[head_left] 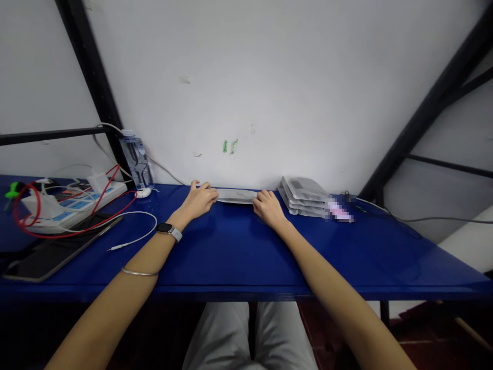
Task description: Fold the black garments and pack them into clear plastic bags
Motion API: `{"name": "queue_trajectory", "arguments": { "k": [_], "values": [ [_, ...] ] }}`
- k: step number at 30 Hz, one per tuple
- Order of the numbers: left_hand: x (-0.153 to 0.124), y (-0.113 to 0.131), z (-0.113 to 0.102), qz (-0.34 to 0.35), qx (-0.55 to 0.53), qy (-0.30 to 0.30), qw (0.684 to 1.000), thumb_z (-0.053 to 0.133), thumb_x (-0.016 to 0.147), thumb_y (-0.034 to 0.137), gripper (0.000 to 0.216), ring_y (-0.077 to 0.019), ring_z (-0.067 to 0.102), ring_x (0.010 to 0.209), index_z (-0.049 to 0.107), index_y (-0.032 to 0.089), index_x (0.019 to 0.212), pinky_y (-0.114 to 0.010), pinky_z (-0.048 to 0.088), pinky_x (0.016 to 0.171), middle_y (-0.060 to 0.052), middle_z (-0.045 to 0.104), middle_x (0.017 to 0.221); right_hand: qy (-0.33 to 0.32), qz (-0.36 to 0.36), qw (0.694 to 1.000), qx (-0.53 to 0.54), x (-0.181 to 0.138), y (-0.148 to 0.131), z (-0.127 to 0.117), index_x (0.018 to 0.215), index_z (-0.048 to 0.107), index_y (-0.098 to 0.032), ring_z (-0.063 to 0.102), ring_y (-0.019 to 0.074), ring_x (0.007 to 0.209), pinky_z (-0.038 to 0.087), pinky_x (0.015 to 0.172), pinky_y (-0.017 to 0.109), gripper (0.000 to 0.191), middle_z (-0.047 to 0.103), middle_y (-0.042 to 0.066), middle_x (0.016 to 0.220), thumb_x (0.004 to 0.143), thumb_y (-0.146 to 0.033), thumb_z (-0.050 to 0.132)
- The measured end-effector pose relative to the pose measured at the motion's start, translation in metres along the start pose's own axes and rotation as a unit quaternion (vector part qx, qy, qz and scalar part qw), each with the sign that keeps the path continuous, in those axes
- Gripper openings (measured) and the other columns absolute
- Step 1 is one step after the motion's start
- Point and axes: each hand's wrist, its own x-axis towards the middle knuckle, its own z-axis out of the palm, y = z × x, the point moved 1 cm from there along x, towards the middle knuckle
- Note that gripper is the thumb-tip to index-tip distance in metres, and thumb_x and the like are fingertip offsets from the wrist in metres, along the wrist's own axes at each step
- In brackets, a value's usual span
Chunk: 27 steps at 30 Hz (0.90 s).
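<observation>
A flat grey pouch (236, 195) lies on the blue table (239, 252) close to the white wall. My left hand (198, 200) grips its left end with curled fingers. My right hand (267, 207) holds its right end, fingers bent over the edge. A smartwatch and a thin bangle are on my left forearm.
A stack of similar grey pouches (302, 196) sits just right of my right hand. At the left are a power strip (73, 205) with red and white cables, a dark tablet (54, 249) and a clear water bottle (136, 162). Black frame bars slant at both sides.
</observation>
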Motion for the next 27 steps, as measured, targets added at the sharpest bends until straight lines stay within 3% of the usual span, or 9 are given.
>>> {"name": "queue_trajectory", "arguments": {
  "k": [3,7,11,14,18,22,27],
  "values": [
    [-0.002,-0.009,0.002,-0.023,0.003,-0.009,1.000,0.050,0.085,0.014,0.014,-0.0235,0.053,0.096,0.059,0.020,0.076,-0.055,0.028,0.095,-0.003,0.069,0.087,-0.003,0.020,1.000,-0.013,-0.014,0.017,0.000,0.079,0.064,-0.016,0.044,0.0241,0.085,0.031,0.072,0.035,0.017,0.059,0.011,0.083,0.088,-0.014,0.050],
    [-0.006,-0.011,0.008,-0.028,0.042,-0.031,0.998,0.050,0.085,0.011,0.015,-0.0252,0.053,0.098,0.060,0.020,0.077,-0.055,0.029,0.095,-0.005,0.068,0.089,0.000,0.016,1.000,-0.002,-0.019,0.015,-0.008,0.080,0.062,-0.016,0.044,0.0235,0.085,0.032,0.073,0.034,0.014,0.059,0.010,0.083,0.086,-0.014,0.049],
    [-0.008,-0.002,0.014,-0.040,0.051,-0.021,0.998,0.053,0.083,0.011,0.022,-0.0290,0.053,0.106,0.062,0.021,0.101,-0.054,0.031,0.096,-0.011,0.065,0.107,0.032,0.018,0.996,0.075,-0.012,-0.007,-0.021,0.083,0.058,-0.016,0.046,0.0234,0.084,0.036,0.074,0.034,0.011,0.058,0.010,0.085,0.084,-0.016,0.047],
    [-0.005,0.009,0.016,-0.025,0.031,-0.023,0.999,0.057,0.084,0.019,0.036,-0.0302,0.053,0.109,0.056,0.022,0.120,-0.051,0.034,0.095,-0.013,0.061,0.119,0.043,-0.021,0.989,0.140,-0.005,-0.033,-0.029,0.087,0.057,-0.016,0.048,0.0229,0.084,0.039,0.075,0.035,0.016,0.059,0.010,0.088,0.091,-0.020,0.042],
    [0.000,0.018,0.020,0.002,-0.008,-0.026,1.000,0.051,0.086,0.014,0.041,-0.0269,0.056,0.109,0.056,0.027,0.124,-0.049,0.032,0.097,-0.008,0.062,0.126,0.022,-0.093,0.972,0.216,-0.001,-0.056,-0.031,0.106,0.056,-0.015,0.051,0.0239,0.098,0.041,0.086,0.038,0.023,0.061,0.013,0.105,0.094,-0.031,0.044],
    [-0.002,0.014,0.020,-0.024,-0.071,-0.021,0.997,0.044,0.088,0.012,0.045,-0.0235,0.057,0.112,0.054,0.032,0.127,-0.050,0.030,0.099,-0.005,0.064,0.126,0.009,-0.001,0.967,0.256,-0.004,-0.046,-0.025,0.133,0.044,-0.017,0.046,0.0274,0.122,0.039,0.097,0.044,0.055,0.052,0.015,0.133,0.085,-0.038,0.061],
    [-0.001,0.018,0.017,-0.016,-0.105,-0.044,0.993,0.039,0.094,0.017,0.042,-0.0228,0.055,0.115,0.051,0.034,0.131,-0.053,0.028,0.100,-0.004,0.061,0.130,-0.056,0.078,0.962,0.255,-0.009,-0.026,-0.020,0.136,0.048,-0.023,0.054,0.0206,0.120,0.041,0.099,0.036,0.045,0.057,0.006,0.135,0.092,-0.017,0.045]
  ]
}}
